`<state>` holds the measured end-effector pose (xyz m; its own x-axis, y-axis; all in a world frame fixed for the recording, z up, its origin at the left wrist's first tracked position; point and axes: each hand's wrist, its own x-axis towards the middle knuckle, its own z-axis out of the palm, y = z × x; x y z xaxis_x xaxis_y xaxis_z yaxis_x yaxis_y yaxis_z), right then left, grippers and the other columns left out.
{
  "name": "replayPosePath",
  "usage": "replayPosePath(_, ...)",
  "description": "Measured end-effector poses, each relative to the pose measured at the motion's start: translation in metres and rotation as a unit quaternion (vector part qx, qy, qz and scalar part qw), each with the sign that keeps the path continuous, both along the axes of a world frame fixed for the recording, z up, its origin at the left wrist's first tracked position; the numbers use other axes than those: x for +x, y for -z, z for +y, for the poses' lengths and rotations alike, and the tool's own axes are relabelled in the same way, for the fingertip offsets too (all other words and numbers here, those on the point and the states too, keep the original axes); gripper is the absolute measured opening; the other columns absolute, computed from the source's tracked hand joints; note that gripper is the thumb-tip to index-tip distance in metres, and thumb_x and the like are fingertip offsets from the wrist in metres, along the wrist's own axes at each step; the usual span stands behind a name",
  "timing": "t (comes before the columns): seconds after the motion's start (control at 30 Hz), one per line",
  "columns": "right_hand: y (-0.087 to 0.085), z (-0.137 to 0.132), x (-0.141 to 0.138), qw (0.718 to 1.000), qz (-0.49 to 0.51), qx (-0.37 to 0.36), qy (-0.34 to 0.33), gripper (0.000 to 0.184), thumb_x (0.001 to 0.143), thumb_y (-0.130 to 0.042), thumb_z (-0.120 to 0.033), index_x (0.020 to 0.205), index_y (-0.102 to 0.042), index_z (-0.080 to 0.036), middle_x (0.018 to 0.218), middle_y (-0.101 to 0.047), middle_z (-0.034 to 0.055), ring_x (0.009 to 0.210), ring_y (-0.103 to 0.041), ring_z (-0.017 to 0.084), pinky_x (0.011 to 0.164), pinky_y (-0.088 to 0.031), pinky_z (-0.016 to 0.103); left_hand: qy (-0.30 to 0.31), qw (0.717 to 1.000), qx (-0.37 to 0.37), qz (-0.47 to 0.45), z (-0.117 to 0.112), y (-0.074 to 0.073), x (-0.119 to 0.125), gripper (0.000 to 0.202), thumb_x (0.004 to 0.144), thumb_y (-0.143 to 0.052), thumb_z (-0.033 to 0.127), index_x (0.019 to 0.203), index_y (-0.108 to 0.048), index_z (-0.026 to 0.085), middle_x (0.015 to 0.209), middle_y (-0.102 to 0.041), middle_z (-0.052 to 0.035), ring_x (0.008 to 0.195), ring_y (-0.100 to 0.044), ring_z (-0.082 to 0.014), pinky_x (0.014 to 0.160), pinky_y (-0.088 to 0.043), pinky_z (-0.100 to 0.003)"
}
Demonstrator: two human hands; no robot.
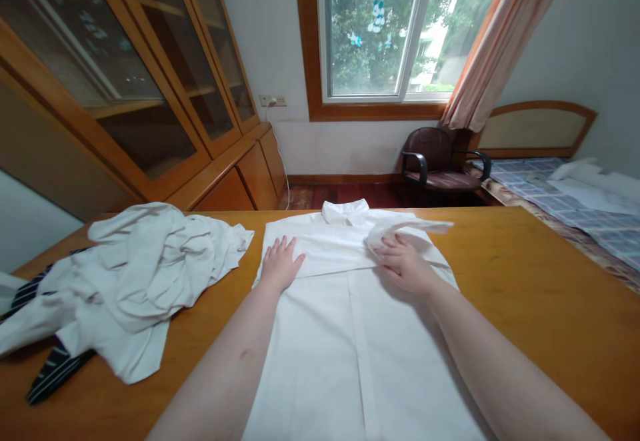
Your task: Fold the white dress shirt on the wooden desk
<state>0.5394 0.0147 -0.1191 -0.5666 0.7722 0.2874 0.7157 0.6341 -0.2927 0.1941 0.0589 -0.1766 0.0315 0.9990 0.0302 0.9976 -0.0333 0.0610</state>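
Note:
A white collared shirt (320, 348) lies spread along the wooden table, its collar (345, 212) at the far end and a placket running down the middle. One sleeve is folded flat across the chest. My left hand (283, 264) rests flat on the shirt's left side, fingers spread. On the other side my right hand (406, 266) is slightly above the cloth, its fingers on the other sleeve (417, 226). That sleeve is bunched at the fingertips, and its loose end sticks out to the right, raised off the shirt. How firmly the fingers grip is partly hidden.
To the left, a crumpled heap of white clothing (130, 281) lies over a dark striped cloth (57, 371) on the wooden table (540, 321). Beyond the table stand a glass-fronted cabinet (220, 154), a dark red armchair (433, 154) and a bed (580, 194).

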Motion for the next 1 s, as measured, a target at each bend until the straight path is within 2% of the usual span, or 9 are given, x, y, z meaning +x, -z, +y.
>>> replayPosePath(0.1,0.013,-0.006,-0.008,0.99,0.082,-0.11,-0.019,0.028,0.085,-0.045,-0.035,0.086,-0.071,-0.024,0.101,-0.069,0.0046,0.115,-0.052,0.023,0.105,-0.029,0.042,0.002,1.0,-0.002,-0.003,0.001,0.001,-0.001,0.065,0.088,-0.031,0.054,0.142,-0.033,0.019,0.15,-0.025,-0.0111,0.138,-0.019,-0.0282,0.111,-0.016,-0.044)
replayPosePath(0.2,0.019,-0.009,-0.005,0.972,0.165,-0.166,0.035,0.037,0.086,-0.044,-0.045,0.074,-0.067,-0.02,0.086,-0.068,0.0067,0.098,-0.059,0.023,0.088,-0.044,0.034,0.005,1.0,-0.009,-0.008,0.0,-0.002,-0.002,0.064,0.088,-0.031,0.053,0.142,-0.033,0.019,0.15,-0.025,-0.0108,0.138,-0.019,-0.0279,0.111,-0.016,-0.044)
replayPosePath(0.3,0.024,-0.006,0.001,0.961,0.172,-0.1,0.192,0.045,0.088,-0.038,-0.051,0.067,-0.061,-0.018,0.074,-0.065,0.0071,0.079,-0.06,0.022,0.074,-0.046,0.032,0.009,1.0,-0.022,-0.016,-0.001,-0.006,-0.003,0.063,0.088,-0.032,0.053,0.142,-0.033,0.019,0.151,-0.024,-0.0096,0.139,-0.017,-0.0272,0.111,-0.015,-0.043)
replayPosePath(0.37,0.028,-0.002,0.003,0.945,0.15,-0.03,0.29,0.045,0.09,-0.033,-0.049,0.078,-0.062,-0.017,0.08,-0.065,0.009,0.081,-0.058,0.022,0.076,-0.044,0.032,0.012,0.999,-0.03,-0.018,-0.001,-0.007,-0.003,0.063,0.088,-0.033,0.052,0.142,-0.033,0.019,0.151,-0.024,-0.0095,0.139,-0.016,-0.0271,0.112,-0.014,-0.043)
replayPosePath(0.53,0.037,0.007,-0.004,0.93,-0.051,0.014,0.365,0.056,0.08,-0.052,-0.051,0.111,-0.058,-0.005,0.111,-0.059,0.0217,0.105,-0.052,0.033,0.091,-0.037,0.042,0.012,0.999,-0.029,-0.012,0.0,-0.006,-0.002,0.063,0.088,-0.034,0.05,0.142,-0.033,0.017,0.15,-0.024,-0.011,0.139,-0.017,-0.0287,0.111,-0.015,-0.045)
replayPosePath(0.63,0.038,0.007,-0.013,0.939,-0.127,0.038,0.317,0.05,0.082,-0.053,-0.044,0.11,-0.062,-0.004,0.118,-0.057,0.0245,0.114,-0.046,0.038,0.097,-0.03,0.049,0.014,0.999,-0.028,-0.011,0.001,-0.007,-0.002,0.062,0.088,-0.035,0.049,0.141,-0.034,0.017,0.15,-0.025,-0.0117,0.138,-0.018,-0.0299,0.111,-0.016,-0.046)
replayPosePath(0.8,0.031,-0.004,-0.028,0.989,-0.119,0.036,0.081,0.033,0.087,-0.048,-0.028,0.116,-0.063,-0.023,0.122,-0.06,0.0112,0.12,-0.046,0.031,0.104,-0.024,0.051,0.004,0.998,-0.03,-0.053,0.001,-0.012,0.002,0.06,0.086,-0.041,0.045,0.138,-0.04,0.015,0.148,-0.029,-0.0131,0.138,-0.018,-0.0318,0.111,-0.015,-0.048)
replayPosePath(0.9,0.029,-0.009,-0.036,0.995,-0.096,-0.009,-0.019,0.034,0.087,-0.05,-0.033,0.119,-0.061,-0.027,0.129,-0.056,0.0053,0.123,-0.045,0.024,0.109,-0.023,0.044,0.028,0.989,0.013,-0.145,-0.001,-0.016,0.004,0.053,0.086,-0.043,0.039,0.132,-0.046,0.013,0.143,-0.038,-0.0135,0.135,-0.027,-0.0288,0.111,-0.02,-0.044)
replayPosePath(1.0,0.028,-0.009,-0.037,0.994,-0.069,-0.054,-0.064,0.042,0.089,-0.048,-0.037,0.128,-0.052,-0.025,0.14,-0.045,0.0078,0.129,-0.039,0.023,0.109,-0.021,0.046,0.06,0.953,0.034,-0.294,-0.009,-0.026,0.005,0.05,0.088,-0.04,0.041,0.131,-0.046,0.016,0.134,-0.048,-0.0118,0.119,-0.049,-0.0222,0.102,-0.037,-0.035)
